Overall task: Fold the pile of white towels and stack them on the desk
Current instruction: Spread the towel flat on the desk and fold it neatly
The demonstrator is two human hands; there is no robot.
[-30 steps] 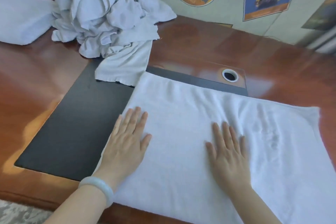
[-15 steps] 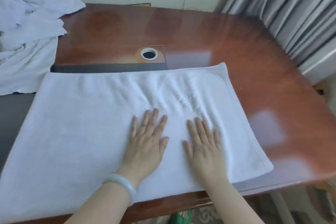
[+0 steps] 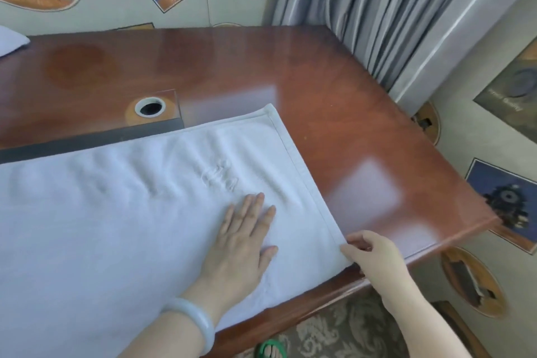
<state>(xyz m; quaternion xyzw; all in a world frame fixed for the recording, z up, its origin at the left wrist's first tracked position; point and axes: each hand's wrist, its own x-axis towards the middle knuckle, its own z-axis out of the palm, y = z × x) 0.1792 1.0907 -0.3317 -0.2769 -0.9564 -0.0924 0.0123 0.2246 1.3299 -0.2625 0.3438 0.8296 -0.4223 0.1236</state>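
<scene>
A white towel [image 3: 122,212] lies spread flat on the reddish wooden desk [image 3: 334,113], its right hemmed edge running diagonally toward the front edge. My left hand [image 3: 241,244], a pale bangle on its wrist, presses flat on the towel near its right end, fingers straight. My right hand [image 3: 369,253] pinches the towel's near right corner at the desk's front edge. Of the towel pile only a small white bit [image 3: 10,41] shows at the far left edge.
A round cable hole [image 3: 150,107] sits in the desk behind the towel, beside a dark desk mat [image 3: 87,139]. Grey curtains [image 3: 392,9] hang at the back right. The desk's right corner [image 3: 491,221] lies close by. A patterned carpet [image 3: 334,331] covers the floor.
The view swung right, leaving the pile mostly out of frame. Both hands slid right along the towel; my right hand left its surface and now pinches the near right corner.
</scene>
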